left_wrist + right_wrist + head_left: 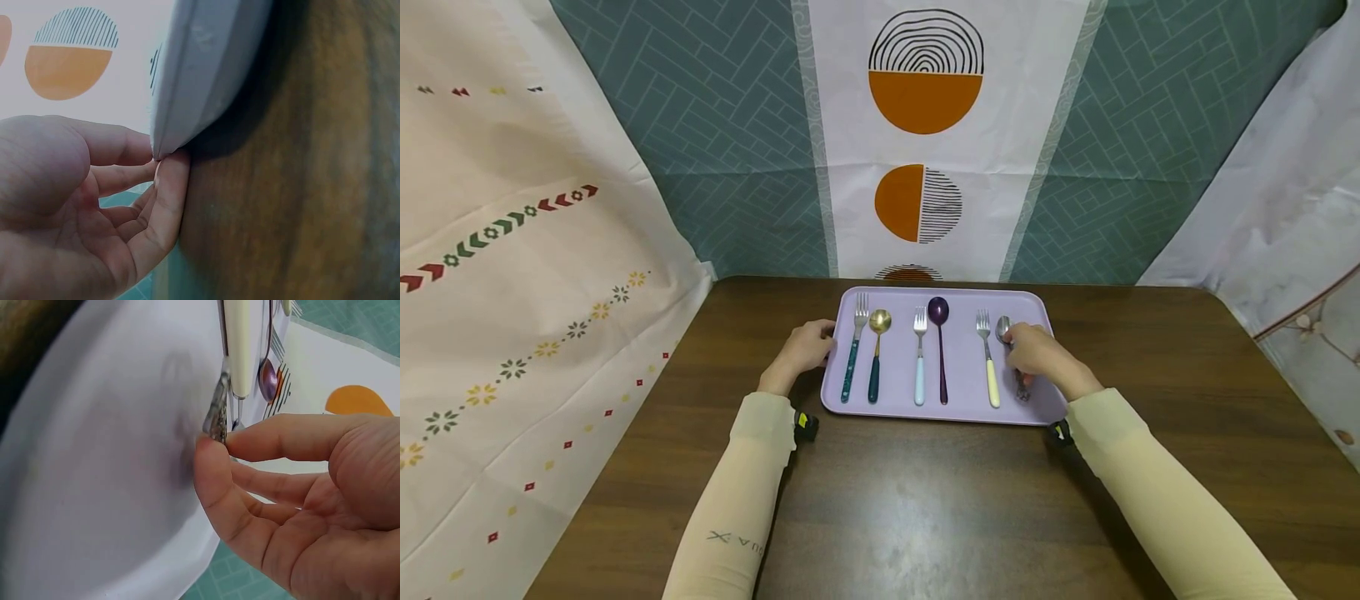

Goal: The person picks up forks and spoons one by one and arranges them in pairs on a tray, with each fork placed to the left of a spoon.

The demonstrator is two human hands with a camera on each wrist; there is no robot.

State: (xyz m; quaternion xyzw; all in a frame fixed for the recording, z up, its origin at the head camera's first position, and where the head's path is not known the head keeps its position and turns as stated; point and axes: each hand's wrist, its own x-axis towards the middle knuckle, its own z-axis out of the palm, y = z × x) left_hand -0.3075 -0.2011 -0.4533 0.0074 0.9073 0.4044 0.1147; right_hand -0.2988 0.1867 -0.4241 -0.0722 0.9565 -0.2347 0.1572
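Observation:
A lilac tray lies on the brown table, holding cutlery in pairs. At its left edge my left hand pinches the rim between thumb and index finger. Over the tray's right side, my right hand pinches a silver spoon with a patterned handle; the hand hides the spoon's middle. Just left of it is a fork with a cream handle. Mid-tray lie a light-blue-handled fork and a dark purple spoon. Further left are a green-handled fork and a gold spoon with a dark green handle.
The wooden table extends in front of the tray and to both sides. A patterned cloth hangs behind its far edge. Pale cloths hang at the left and right.

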